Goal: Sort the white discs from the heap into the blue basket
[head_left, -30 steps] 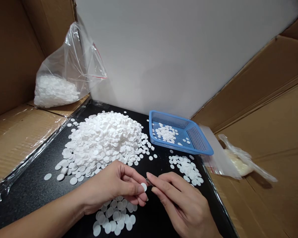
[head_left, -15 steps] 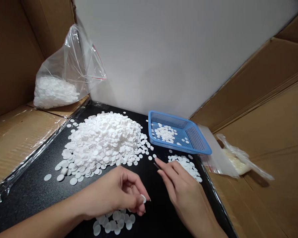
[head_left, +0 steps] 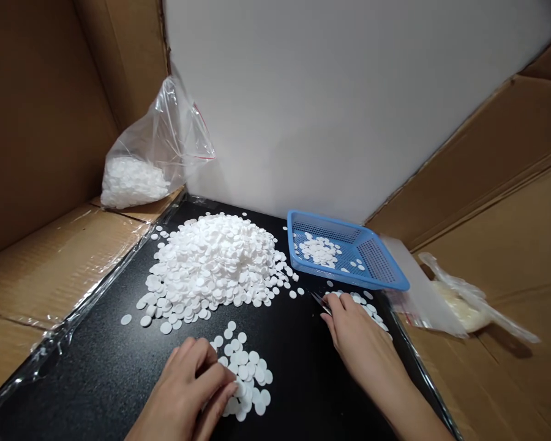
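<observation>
**Two hands working at small piles of white discs**

The left hand [head_left: 188, 392] is resting on the black counter [head_left: 96, 367] in front of the big heap [head_left: 211, 263]. Its fingertips [head_left: 229, 390] are touching the near edge of a small pile of discs [head_left: 248, 367]. The fingers are curling inward, but I cannot tell whether the grip is closing on a disc.

The right hand [head_left: 362, 349] is lying in front and to the right of the big heap, its grip pinching thin tweezers [head_left: 318, 299]. The tweezers' tips are pointing toward the heap's loose fringe. A second scatter of discs [head_left: 370, 306] is lying partly under that hand's fingers.

Just right of the heap, a blue mesh basket [head_left: 380, 262] is holding a few more discs. Behind and left of the heap, a clear bag [head_left: 165, 153] of discs is sitting on cardboard [head_left: 50, 257].
</observation>
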A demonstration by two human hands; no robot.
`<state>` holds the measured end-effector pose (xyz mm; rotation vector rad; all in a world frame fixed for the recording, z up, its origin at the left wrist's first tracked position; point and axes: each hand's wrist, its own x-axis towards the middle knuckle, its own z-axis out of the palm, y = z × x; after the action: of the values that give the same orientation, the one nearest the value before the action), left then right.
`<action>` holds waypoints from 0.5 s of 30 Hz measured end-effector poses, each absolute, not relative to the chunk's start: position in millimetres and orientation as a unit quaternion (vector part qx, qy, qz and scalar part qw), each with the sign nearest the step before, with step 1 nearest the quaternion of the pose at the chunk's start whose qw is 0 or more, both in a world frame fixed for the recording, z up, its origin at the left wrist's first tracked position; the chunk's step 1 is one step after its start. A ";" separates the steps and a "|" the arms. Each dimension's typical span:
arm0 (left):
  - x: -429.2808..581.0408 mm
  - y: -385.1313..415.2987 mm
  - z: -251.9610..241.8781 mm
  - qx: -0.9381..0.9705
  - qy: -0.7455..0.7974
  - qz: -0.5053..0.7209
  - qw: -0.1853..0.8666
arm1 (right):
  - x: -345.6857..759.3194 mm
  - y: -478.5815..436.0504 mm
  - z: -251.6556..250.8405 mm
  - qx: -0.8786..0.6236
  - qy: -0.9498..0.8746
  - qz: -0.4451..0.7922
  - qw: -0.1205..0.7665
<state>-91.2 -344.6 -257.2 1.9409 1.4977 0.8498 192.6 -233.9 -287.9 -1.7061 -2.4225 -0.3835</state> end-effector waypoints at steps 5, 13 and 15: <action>-100.1 -339.5 -276.0 0.714 0.570 0.305 0.269 | 158.3 -229.6 -280.0 -0.490 -0.852 -0.029 0.182; -106.2 -323.6 -283.3 0.736 0.554 0.312 0.232 | 94.0 -219.8 -289.1 -0.356 -0.887 0.139 0.259; -107.6 -319.0 -286.4 0.766 0.524 0.297 0.224 | 89.2 -223.2 -289.3 -0.350 -0.878 0.181 0.273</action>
<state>-107.6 -319.0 -286.4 2.1133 1.4460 0.8207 89.2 -223.2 -289.3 -0.9426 -2.3614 0.4875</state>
